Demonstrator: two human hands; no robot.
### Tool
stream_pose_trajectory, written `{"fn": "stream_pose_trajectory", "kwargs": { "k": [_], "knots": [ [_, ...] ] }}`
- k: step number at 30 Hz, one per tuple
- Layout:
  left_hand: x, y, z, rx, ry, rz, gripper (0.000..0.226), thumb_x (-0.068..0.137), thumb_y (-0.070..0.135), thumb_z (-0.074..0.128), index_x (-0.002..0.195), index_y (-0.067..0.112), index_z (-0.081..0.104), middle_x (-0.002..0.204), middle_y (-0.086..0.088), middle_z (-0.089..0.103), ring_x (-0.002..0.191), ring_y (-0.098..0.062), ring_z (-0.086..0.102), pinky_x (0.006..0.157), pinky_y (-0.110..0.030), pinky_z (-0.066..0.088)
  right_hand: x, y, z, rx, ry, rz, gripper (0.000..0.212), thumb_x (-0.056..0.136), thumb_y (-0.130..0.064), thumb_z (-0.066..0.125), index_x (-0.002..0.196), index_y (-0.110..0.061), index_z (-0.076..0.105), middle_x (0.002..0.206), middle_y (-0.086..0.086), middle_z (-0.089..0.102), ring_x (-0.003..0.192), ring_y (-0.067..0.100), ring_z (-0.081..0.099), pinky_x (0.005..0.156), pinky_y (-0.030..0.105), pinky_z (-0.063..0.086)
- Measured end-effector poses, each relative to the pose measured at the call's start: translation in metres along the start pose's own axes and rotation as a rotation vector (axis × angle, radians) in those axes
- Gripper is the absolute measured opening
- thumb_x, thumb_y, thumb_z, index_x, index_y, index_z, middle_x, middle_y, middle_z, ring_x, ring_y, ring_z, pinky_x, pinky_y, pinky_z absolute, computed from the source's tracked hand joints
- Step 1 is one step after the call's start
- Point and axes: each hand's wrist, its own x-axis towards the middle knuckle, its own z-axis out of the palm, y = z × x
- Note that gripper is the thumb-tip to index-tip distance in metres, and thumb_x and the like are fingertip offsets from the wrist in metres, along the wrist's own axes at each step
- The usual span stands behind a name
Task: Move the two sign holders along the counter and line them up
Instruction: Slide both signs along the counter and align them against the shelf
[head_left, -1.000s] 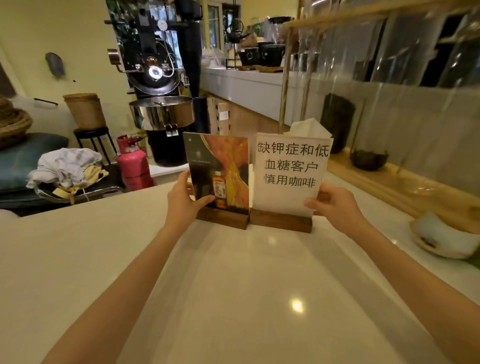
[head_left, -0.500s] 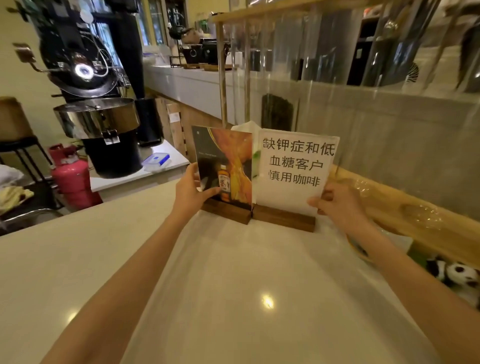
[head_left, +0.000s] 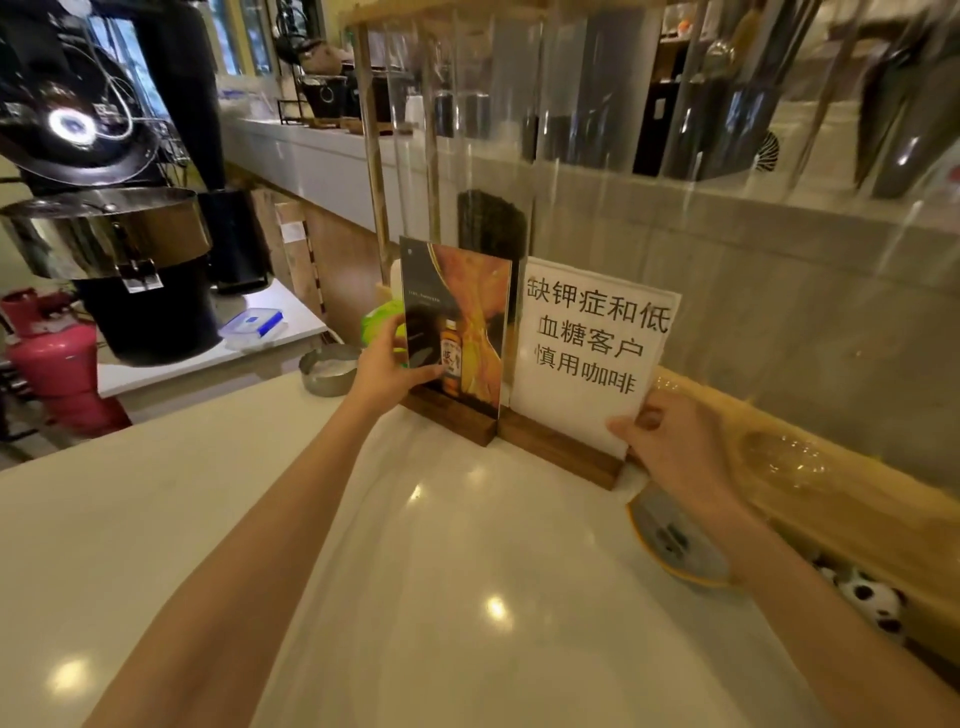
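Both sign holders have travelled rightward along the table since a second ago, leaving the red gas cylinder behind and arriving beside a small metal dish (head_left: 329, 370) and in front of clear tubes (head_left: 470, 156). Now the picture sign holder (head_left: 456, 332) stands on the left and the text sign holder (head_left: 589, 353) on the right, their wooden bases touching end to end on the white table (head_left: 441, 571). Left hand (head_left: 382, 370) has its grip pinching the picture panel's left edge, thumb on the front; right hand (head_left: 675, 441) pinches the text panel's lower right corner. Judging by this, the slide is in its closing stage. Next comes squaring: the two bases look slightly angled to each other, so a gentle push should bring their fronts flush, minding the yellow-rimmed plate (head_left: 675, 545) near the right wrist.
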Motion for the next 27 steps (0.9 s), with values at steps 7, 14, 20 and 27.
{"fn": "stream_pose_trajectory", "kwargs": {
  "k": [7,14,20,27],
  "knots": [
    [0.017,0.010,0.020,-0.077,-0.055,-0.003,0.077,0.073,0.005,0.072,0.137,0.016,0.030,0.132,-0.012,0.049,0.111,-0.022,0.051,0.087,-0.034,0.047,0.000,0.007,-0.003,-0.096,0.059,-0.054,0.029,0.078,-0.012,0.068,0.106,-0.005,0.066,0.114,0.012,0.069,0.098,0.025,0.064,0.054,0.003,0.038],
    [0.027,0.015,0.035,-0.168,-0.096,0.000,0.071,0.075,-0.005,0.066,0.135,0.012,0.033,0.126,-0.013,0.050,0.120,-0.027,0.048,0.091,-0.036,0.047,-0.001,0.011,-0.007,-0.137,0.071,-0.085,0.026,0.078,-0.013,0.068,0.102,-0.003,0.067,0.113,0.014,0.069,0.099,0.027,0.065,0.053,-0.005,0.040],
    [0.037,0.015,0.044,-0.135,-0.093,0.017,0.071,0.074,-0.004,0.068,0.134,0.014,0.035,0.133,-0.015,0.050,0.124,-0.029,0.048,0.101,-0.050,0.045,0.000,0.013,-0.006,-0.156,0.064,-0.102,0.024,0.078,-0.014,0.069,0.097,0.000,0.068,0.112,0.015,0.069,0.097,0.026,0.067,0.053,-0.003,0.043],
    [0.041,0.013,0.052,-0.133,-0.071,0.031,0.068,0.076,-0.003,0.066,0.134,0.015,0.035,0.137,-0.012,0.048,0.126,-0.028,0.045,0.099,-0.041,0.044,-0.002,0.014,-0.006,-0.147,0.070,-0.112,0.030,0.079,-0.017,0.068,0.105,-0.003,0.065,0.118,0.013,0.066,0.100,0.026,0.066,0.058,0.009,0.045]
  ]
}}
